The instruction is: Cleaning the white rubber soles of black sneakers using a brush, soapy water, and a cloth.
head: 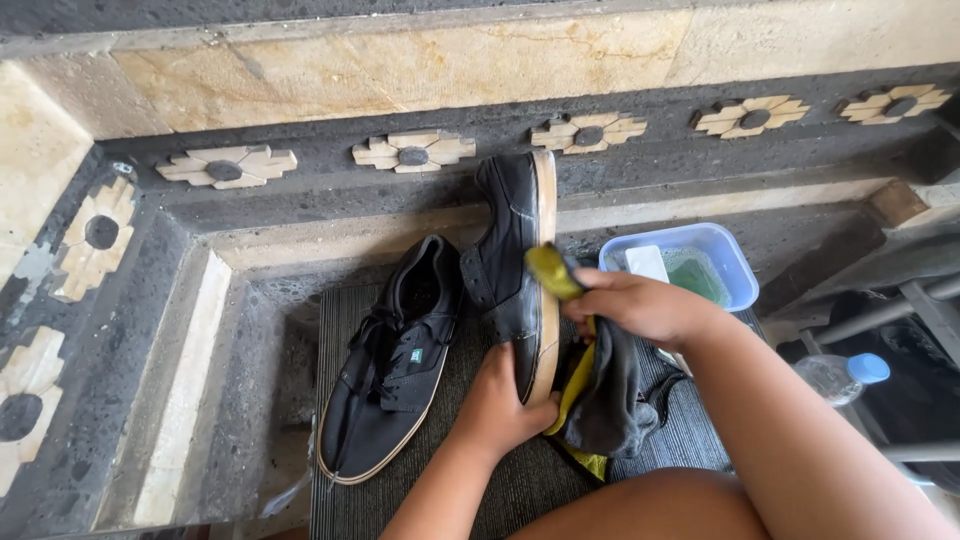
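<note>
Both hands work low over a dark ribbed mat [520, 480]: the left hand [505, 405] has its grip closed round the heel of an upright black shoe [515, 260]. The right hand [640, 305], grip closed on a yellow-and-grey cloth [600, 390], presses it to the tan sole, beside a second shoe [395, 360] and a blue tub [715, 250].

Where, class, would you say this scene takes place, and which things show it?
Probably an outdoor stone step or porch used for shoe washing: dark stone wall with cream flower-shaped inlays, grey ribbed floor mat, and clear plastic tub of greenish water.
</note>
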